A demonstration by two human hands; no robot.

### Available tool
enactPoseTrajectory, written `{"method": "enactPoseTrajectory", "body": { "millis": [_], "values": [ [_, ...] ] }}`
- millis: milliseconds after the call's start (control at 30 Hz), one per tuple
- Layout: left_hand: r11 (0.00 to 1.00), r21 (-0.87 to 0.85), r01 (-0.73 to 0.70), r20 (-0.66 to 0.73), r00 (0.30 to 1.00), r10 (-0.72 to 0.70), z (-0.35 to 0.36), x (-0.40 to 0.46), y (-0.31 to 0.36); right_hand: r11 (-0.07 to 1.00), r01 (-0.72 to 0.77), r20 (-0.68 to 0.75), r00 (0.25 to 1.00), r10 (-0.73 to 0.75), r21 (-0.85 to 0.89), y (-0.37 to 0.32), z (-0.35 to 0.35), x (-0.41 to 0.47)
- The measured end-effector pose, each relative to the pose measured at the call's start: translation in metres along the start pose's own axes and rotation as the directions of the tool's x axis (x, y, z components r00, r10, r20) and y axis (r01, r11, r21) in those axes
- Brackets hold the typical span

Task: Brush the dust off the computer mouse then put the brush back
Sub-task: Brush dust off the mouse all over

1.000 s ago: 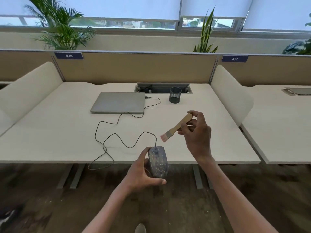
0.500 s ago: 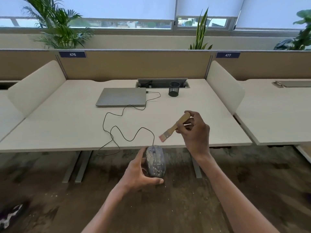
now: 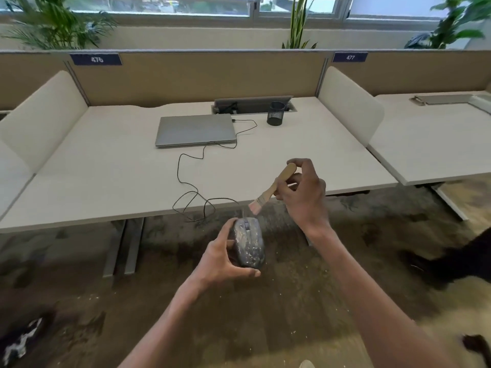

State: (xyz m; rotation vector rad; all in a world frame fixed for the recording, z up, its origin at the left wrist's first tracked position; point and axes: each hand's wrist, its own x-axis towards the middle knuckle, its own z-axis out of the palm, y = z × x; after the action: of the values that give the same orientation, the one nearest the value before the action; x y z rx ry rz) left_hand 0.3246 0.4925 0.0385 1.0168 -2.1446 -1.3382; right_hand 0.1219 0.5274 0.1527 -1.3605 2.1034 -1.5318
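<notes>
Office bay, pale desk (image 3: 111, 181) backed by a tan partition with number plates, potted plants along the window ledge behind it. I take the closed grey laptop (image 3: 195, 130) as my landmark: it lies flat toward the back of the desk, a black mesh cup (image 3: 275, 113) stands to its right beside an open cable hatch, and a thin black cable (image 3: 190, 187) runs from the laptop's right edge, loops over the desk in front of it and drops past the near edge. Well in front of the laptop, off the desk and over the brown floor, I see the left hand (image 3: 220, 261) gripping the computer mouse (image 3: 249, 243), thumb along its left side, fingers curled under and around its rear end; the grey shell is speckled with pale dust. The right hand (image 3: 303, 192) is up and to the right of the mouse, fingers pinched around the wooden handle of the brush (image 3: 273, 191). Brush tilts down-left, pinkish bristles just above the mouse's front end, near the cable's entry; I cannot tell whether the bristles touch. Pale specks scattered on the floor below.
</notes>
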Motion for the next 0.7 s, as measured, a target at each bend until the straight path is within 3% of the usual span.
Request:
{"method": "enactPoseTrajectory", "body": {
  "millis": [267, 700],
  "values": [
    [0.998, -0.066, 0.022, 0.006, 1.000, -0.022, 0.008, -0.015, -0.007, 0.993, 0.033, 0.064, 0.998, -0.026, -0.112, -0.007, 0.013, -0.009],
    [0.996, -0.063, 0.061, -0.109, 0.992, -0.068, 0.059, -0.010, 0.012, 0.991, 0.070, 0.177, 0.983, -0.050, -0.114, 0.019, -0.010, 0.013]
  ]
}}
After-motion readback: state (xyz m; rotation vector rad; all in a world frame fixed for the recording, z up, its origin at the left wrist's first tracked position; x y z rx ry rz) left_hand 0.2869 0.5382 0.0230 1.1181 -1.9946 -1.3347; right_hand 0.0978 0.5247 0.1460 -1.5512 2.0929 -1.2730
